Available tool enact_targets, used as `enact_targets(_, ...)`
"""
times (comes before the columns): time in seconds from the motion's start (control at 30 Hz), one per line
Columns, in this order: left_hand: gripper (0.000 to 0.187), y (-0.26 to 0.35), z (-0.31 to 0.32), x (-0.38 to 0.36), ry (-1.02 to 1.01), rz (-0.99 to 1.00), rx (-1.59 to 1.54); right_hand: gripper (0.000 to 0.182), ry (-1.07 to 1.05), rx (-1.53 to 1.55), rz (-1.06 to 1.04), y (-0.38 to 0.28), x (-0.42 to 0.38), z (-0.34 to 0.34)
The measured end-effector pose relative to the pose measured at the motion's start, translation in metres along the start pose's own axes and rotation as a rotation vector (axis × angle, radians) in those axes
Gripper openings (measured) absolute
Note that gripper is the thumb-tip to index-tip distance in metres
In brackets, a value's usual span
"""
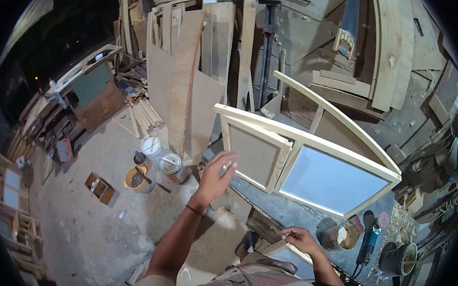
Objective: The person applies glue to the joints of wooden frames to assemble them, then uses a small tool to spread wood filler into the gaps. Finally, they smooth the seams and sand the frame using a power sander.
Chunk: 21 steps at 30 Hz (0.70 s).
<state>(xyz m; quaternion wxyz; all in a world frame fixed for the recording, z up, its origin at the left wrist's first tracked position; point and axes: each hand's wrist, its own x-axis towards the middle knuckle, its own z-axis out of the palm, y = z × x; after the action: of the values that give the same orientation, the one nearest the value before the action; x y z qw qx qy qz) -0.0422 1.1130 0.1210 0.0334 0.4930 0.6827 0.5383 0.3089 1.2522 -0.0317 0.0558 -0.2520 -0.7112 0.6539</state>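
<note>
A pale wooden frame point(311, 136) with a curved back rail stands on the grey workbench point(252, 195). In its left opening sits a small door point(254, 152) with a grey-brown panel, tilted slightly out of line at its top right corner. The right opening holds a white panel point(329, 180). My left hand point(218, 178) is raised beside the door's left edge, fingers apart and nothing in them. Near the bench's front edge is my right hand point(301, 239), its thumb and fingers pinched together; I cannot tell what they hold. Under it lies another white framed panel point(293, 256).
An angle grinder point(370, 245), a tin point(345, 236) and a dark pot point(400, 259) stand on the bench's right. On the floor at left are a yellow bucket point(135, 179), paint containers point(172, 166) and a small box point(99, 189). Boards point(185, 85) lean behind.
</note>
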Motion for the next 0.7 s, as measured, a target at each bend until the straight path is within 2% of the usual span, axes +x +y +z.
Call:
enact_targets(0.07, 0.024, 0.032, 0.010, 0.050, -0.061, 0.085, 0.062, 0.023, 0.058, 0.061, 0.039, 0.019, 0.020, -0.010)
enact_targets(0.13, 0.024, 0.047, 0.027, 0.098, -0.114, 0.406, 0.131, 0.023, 0.131, 0.227, 0.094, 0.054, 0.041, -0.023)
enact_targets(0.17, 0.024, 0.053, 0.037, 0.119, -0.129, 0.415, 0.120, 0.023, 0.150, 0.235, 0.096, 0.055, 0.047, -0.029)
enact_targets(0.23, 0.028, 0.062, 0.061, 0.152, -0.277, 0.509, 0.137, 0.022, 0.429, 0.655, 0.267, 0.058, 0.054, -0.038)
enact_targets(0.3, 0.034, 0.075, 0.094, 0.173, -0.375, 0.547, 0.160, 0.020, 0.526, 0.712, 0.260, 0.097, 0.070, -0.053)
enact_targets(0.4, 0.050, 0.106, 0.150, 0.181, -0.667, 0.578, 0.270, 0.016, 0.839, 0.988, 0.238, 0.127, 0.085, -0.067)
enact_targets(0.47, 0.048, 0.124, 0.186, 0.174, -0.787, 0.577, 0.344, 0.018, 0.902, 1.010, 0.229, 0.132, 0.092, -0.072)
enact_targets(0.5, 0.048, 0.127, 0.202, 0.174, -0.790, 0.597, 0.339, 0.021, 0.949, 1.025, 0.231, 0.135, 0.096, -0.075)
enact_targets(0.57, 0.040, 0.127, 0.226, 0.173, -0.931, 0.551, 0.270, 0.025, 1.002, 1.044, 0.254, 0.140, 0.101, -0.074)
enact_targets(0.67, 0.034, 0.121, 0.232, 0.174, -0.882, 0.604, 0.181, 0.027, 1.065, 1.038, 0.220, 0.143, 0.105, -0.069)
enact_targets(0.7, 0.034, 0.122, 0.231, 0.174, -0.896, 0.618, 0.173, 0.033, 1.089, 1.099, 0.184, 0.143, 0.106, -0.067)
